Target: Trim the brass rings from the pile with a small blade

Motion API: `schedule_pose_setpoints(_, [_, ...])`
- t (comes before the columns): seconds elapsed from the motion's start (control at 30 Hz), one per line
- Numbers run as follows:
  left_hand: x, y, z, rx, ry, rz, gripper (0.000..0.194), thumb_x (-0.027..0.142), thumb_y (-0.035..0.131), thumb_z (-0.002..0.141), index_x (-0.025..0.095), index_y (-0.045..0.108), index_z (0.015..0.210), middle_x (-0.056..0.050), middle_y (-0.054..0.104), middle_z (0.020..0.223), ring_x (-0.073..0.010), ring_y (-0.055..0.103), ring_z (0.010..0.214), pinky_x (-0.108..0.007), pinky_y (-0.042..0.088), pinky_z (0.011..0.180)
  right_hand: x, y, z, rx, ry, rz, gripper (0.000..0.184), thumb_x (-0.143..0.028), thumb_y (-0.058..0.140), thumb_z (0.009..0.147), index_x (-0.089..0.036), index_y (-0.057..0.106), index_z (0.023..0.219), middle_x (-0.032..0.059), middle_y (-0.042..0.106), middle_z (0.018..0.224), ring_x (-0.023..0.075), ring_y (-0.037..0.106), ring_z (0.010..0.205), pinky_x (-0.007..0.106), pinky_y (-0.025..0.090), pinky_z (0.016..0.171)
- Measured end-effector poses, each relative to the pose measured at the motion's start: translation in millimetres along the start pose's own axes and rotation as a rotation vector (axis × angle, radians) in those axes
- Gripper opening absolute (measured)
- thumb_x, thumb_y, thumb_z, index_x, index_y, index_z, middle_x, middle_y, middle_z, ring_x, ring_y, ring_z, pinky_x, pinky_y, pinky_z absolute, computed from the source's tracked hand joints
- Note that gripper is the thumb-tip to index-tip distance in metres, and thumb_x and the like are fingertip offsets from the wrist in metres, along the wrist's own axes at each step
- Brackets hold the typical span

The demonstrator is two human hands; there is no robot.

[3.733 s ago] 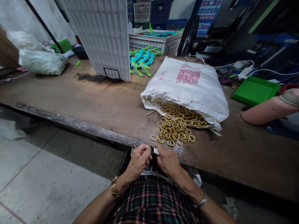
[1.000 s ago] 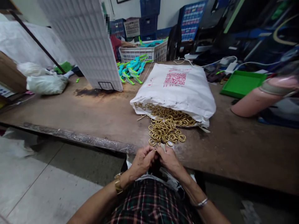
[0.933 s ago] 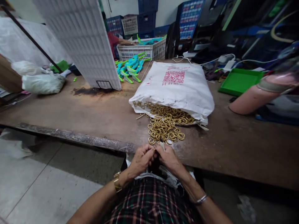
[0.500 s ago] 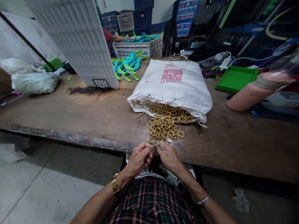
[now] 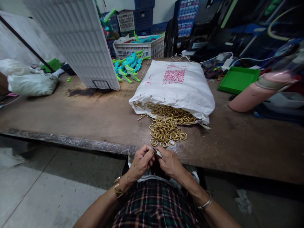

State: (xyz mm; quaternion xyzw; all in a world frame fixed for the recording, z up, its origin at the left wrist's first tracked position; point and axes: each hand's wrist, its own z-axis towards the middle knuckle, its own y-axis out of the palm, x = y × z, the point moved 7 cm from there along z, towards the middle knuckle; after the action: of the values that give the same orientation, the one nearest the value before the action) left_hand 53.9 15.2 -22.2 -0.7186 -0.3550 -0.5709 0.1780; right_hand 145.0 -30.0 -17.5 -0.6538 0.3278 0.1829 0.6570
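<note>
Both my hands meet just over the front edge of the table, in front of a heap of brass-coloured rings (image 5: 166, 129). My left hand (image 5: 143, 158) is closed in a pinch; what it holds is mostly covered by the fingers and looks like one of the rings. My right hand (image 5: 170, 161) grips a small knife (image 5: 159, 154), its pale flat blade pointing toward the left fingertips. The rings spill from the open mouth of a white sack (image 5: 175, 90) with red print, which lies on the table behind them.
The brown table (image 5: 95, 117) carries a tilted white ribbed panel (image 5: 80, 47), teal and green plastic parts (image 5: 129, 66), a green tray (image 5: 238, 79) and a pink bottle (image 5: 256, 93). Behind is a white crate (image 5: 134, 50). A white plastic bag (image 5: 33, 84) sits at left.
The knife in my right hand has turned and now reaches toward my left fingertips. At the back, the other person's hand has left the crate and lifted a teal-green part behind the panel.
</note>
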Motion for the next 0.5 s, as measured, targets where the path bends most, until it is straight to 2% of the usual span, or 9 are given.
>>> schedule_pose_setpoints(0.27, [-1.0,-1.5,0.1,0.006,-0.014,0.018,0.036,0.052,0.050,0.075,0.017,0.042,0.071,0.005,0.048,0.056,-0.0038,0.037,0.040,-0.016,0.027,0.038,-0.1,3.3,-0.9,-0.002,0.017,-0.080,0.021,-0.009,0.039,0.073,-0.019,0.054,0.084,0.0020,0.061,0.067,0.0133,0.053,0.060,0.022,0.027,0.056])
schedule_pose_setpoints(0.5, [1.9,-3.9,-0.9,0.045,0.029,0.086,0.037,0.052,0.049,0.076,0.017,0.043,0.068,0.005,0.048,0.054,-0.0046,0.039,0.041,-0.016,0.030,0.041,1.7,6.2,-0.8,0.005,0.070,-0.117,0.025,-0.007,0.039,0.070,-0.019,0.053,0.087,0.0032,0.062,0.070,0.0145,0.055,0.064,0.022,0.027,0.057])
